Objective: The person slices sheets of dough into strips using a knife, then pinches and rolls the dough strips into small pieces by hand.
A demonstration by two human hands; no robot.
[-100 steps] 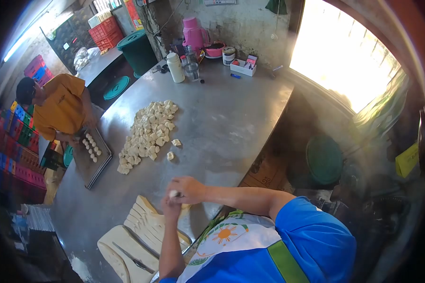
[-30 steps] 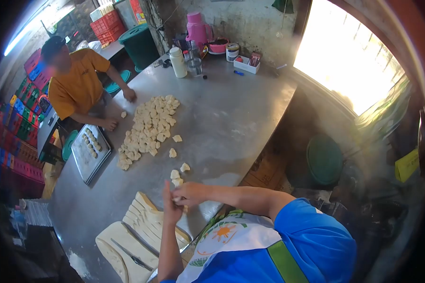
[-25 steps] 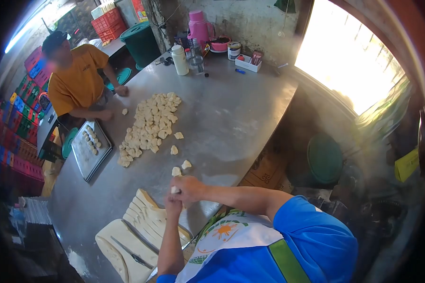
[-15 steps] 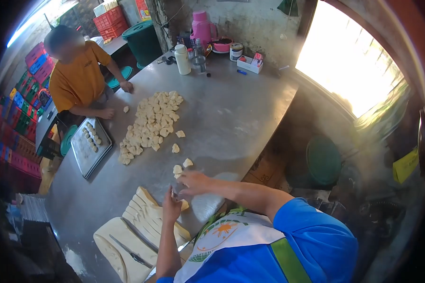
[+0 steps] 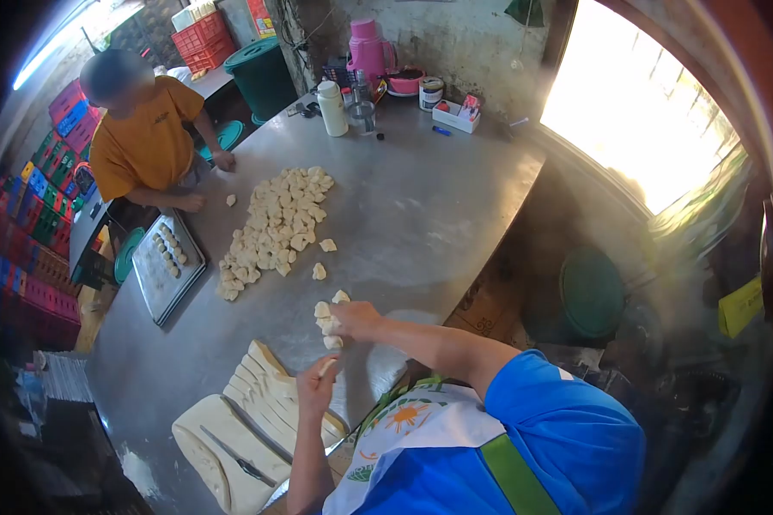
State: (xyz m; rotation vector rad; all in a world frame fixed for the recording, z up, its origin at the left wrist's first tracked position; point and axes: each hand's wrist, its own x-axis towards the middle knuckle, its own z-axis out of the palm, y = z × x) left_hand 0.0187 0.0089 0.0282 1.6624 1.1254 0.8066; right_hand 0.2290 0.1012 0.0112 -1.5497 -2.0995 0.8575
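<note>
My left hand [image 5: 314, 393] is closed round a strip of dough, and its pale end [image 5: 327, 366] sticks out at the fingertips. Just beyond it, my right hand [image 5: 357, 321] is low over the metal table, fingers against a small dough piece [image 5: 327, 325]. More loose pieces [image 5: 322, 309] lie around those fingers. Left of my left hand is a sheet of dough [image 5: 210, 433], partly cut into strips [image 5: 262, 382]. A knife [image 5: 236, 455] rests on the uncut part. A large heap of dough pieces [image 5: 276, 219] lies farther up the table.
Across the metal table [image 5: 429, 232] stands a person in an orange shirt [image 5: 150, 129], hands at the table edge. Beside them a metal tray [image 5: 156, 279] holds rows of small dough balls. A white bottle [image 5: 332, 110], pink jug [image 5: 368, 51] and white box [image 5: 455, 117] stand at the back.
My right hand has moved away from my left, slightly up the table, to the loose pieces. Another dough piece now shows between the hands. My left hand has shifted slightly.
</note>
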